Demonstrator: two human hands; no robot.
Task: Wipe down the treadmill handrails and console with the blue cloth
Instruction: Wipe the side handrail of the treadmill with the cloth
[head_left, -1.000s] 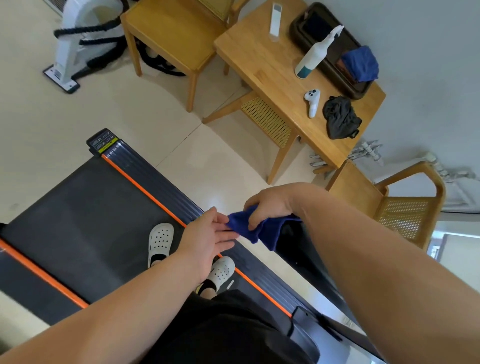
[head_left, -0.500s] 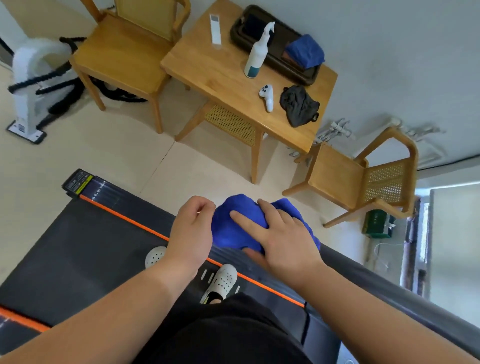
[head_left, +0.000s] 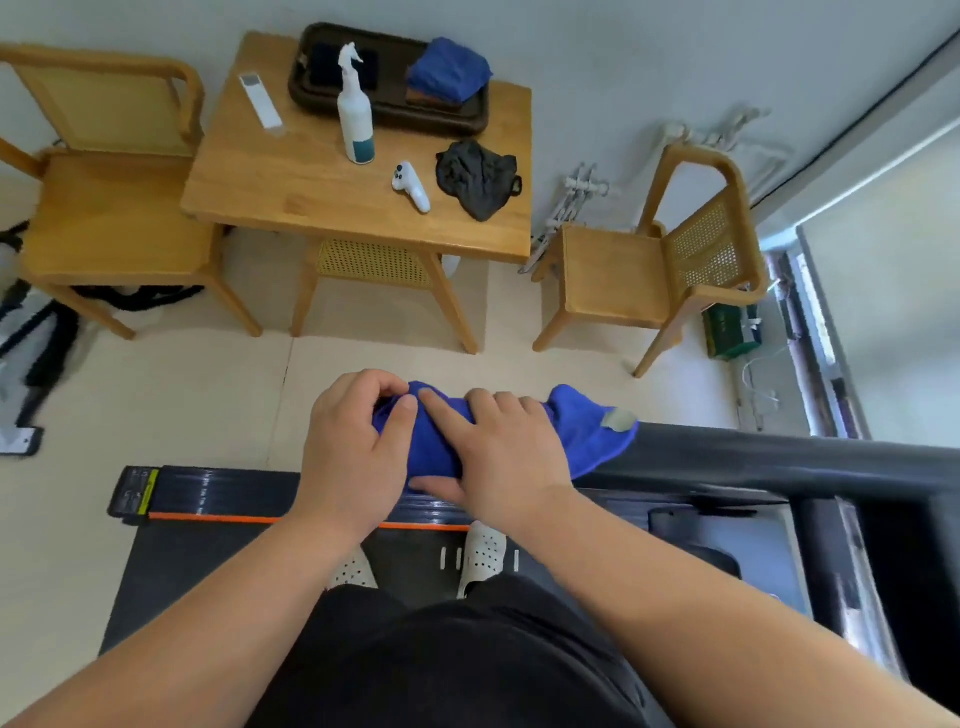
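You're standing on the treadmill deck (head_left: 218, 540), facing its side, with the wooden table (head_left: 291, 176) on the far side. The dark handrail (head_left: 769, 457) runs right from your hands. The blue cloth (head_left: 582, 431) is draped over the rail's left end. Your right hand (head_left: 506, 457) presses flat on it, fingers spread; your left hand (head_left: 353, 447) pinches the cloth's left edge, fingers curled. Looks like the handrail wipe is starting; next, slide the cloth right along the rail. The rail end under the cloth is hidden and the console is cut off at right.
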